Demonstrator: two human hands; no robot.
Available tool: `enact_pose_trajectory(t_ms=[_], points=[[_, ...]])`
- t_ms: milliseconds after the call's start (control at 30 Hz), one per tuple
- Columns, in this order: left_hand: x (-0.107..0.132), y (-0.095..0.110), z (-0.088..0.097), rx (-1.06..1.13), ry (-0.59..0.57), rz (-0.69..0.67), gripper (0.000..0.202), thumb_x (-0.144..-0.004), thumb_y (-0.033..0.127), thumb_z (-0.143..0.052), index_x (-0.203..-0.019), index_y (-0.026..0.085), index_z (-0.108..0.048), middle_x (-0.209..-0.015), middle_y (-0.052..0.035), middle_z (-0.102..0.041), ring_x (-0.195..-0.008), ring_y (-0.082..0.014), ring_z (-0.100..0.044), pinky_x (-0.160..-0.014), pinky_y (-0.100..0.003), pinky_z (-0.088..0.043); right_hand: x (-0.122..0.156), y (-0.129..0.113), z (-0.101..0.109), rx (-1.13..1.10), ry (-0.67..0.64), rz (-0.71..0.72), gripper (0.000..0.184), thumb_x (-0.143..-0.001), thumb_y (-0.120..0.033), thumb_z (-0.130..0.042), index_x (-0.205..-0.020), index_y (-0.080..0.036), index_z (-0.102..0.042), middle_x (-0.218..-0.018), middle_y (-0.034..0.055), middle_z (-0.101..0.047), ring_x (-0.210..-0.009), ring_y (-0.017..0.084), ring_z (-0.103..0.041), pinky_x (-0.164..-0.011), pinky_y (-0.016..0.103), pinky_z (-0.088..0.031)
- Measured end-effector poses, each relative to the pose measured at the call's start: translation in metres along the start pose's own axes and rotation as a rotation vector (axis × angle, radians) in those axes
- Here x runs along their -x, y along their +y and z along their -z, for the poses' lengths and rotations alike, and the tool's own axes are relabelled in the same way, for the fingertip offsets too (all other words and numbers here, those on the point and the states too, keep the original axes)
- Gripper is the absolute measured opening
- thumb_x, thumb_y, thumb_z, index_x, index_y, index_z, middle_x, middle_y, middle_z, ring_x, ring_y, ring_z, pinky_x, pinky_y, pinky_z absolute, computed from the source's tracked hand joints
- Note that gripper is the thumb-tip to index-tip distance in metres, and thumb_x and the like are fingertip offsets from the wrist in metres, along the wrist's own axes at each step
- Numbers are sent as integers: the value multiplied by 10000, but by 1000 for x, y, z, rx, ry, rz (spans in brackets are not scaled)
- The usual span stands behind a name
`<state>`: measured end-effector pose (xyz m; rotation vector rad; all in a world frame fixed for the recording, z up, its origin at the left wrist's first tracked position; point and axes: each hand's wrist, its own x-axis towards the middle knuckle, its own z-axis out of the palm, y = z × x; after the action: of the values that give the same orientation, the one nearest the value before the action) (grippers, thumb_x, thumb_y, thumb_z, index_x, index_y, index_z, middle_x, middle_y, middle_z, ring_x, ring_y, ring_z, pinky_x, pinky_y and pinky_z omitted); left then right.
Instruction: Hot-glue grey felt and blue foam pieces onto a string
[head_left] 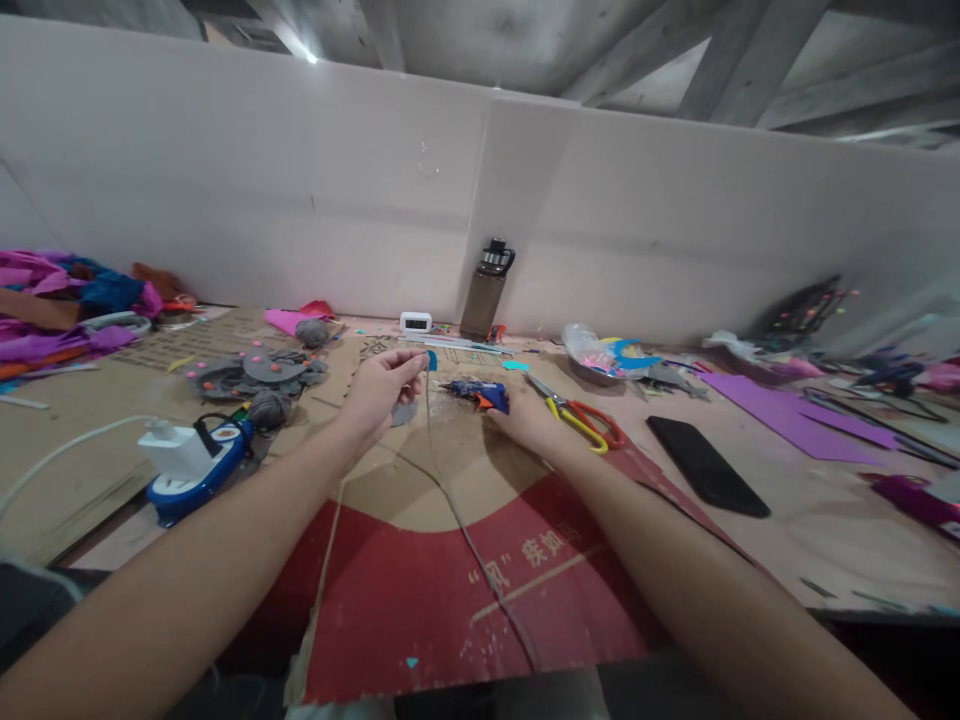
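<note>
Between the fingertips of my left hand (381, 392) is a small blue piece (431, 361), perhaps felt. A strand of grey yarn (452, 505) hangs from that pinch and runs down over the cardboard toward me. My right hand (527, 418) is closed around the back of a blue hot glue gun (484, 392) with an orange trigger, its nozzle pointing left toward my left hand. The gun is low over the cardboard (420, 500). Close beside my right hand lie scissors (581, 415) with red and yellow handles. A small grey piece (404, 412) lies below my left hand.
On the left stand a blue power strip (202, 475) with a white plug, grey felt pieces (259, 372) and a fabric pile (75, 300). A bottle (484, 295) and small clock (415, 323) stand by the wall. Rightward are a bowl (592, 365), a phone (707, 465) and purple sheets (795, 415).
</note>
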<state>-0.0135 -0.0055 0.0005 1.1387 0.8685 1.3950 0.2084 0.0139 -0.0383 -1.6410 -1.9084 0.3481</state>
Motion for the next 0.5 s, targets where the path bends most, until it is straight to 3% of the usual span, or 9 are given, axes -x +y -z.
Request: enact_pose_trajectory(t_ms=[133,233,400,500], points=[[-2,-3,-1,17,6,-25,234,-652,285,-778,-764,123,-651,-579,1,-604,-484,-57,-523,-446,-165,-376,-5,2,-12,73,-48,-124,73,-669,-199,-622,-724,-157,-596,-721,112,-633,-647,197,-569,-576,296,-381],[-3,-6,-1,15,27,-35,236,-649,281,-783,-762,117,-656,-651,-18,-639,-556,-78,-582,-564,-206,-475,-8,8,-12,12,-37,-150,200,-704,-260,-597,-881,-168,-607,-785,80,-649,-667,183,-583,-592,283,-415],[-3,-9,0,-1,29,-26,223,-644,260,-784,-768,125,-657,-693,-23,-657,-591,-93,-605,-628,-240,-503,3,7,0,-464,169,-103,344,-716,-253,-515,-1048,-170,-544,-800,19,-605,-645,144,-541,-586,271,-454],[-4,-9,2,-28,42,-27,227,-652,276,-778,-781,128,-664,-698,-21,-647,-595,-92,-596,-580,-224,-480,16,-12,10,-743,143,54,403,-711,-271,-546,-1105,-193,-510,-957,34,-613,-695,127,-542,-590,254,-471]])
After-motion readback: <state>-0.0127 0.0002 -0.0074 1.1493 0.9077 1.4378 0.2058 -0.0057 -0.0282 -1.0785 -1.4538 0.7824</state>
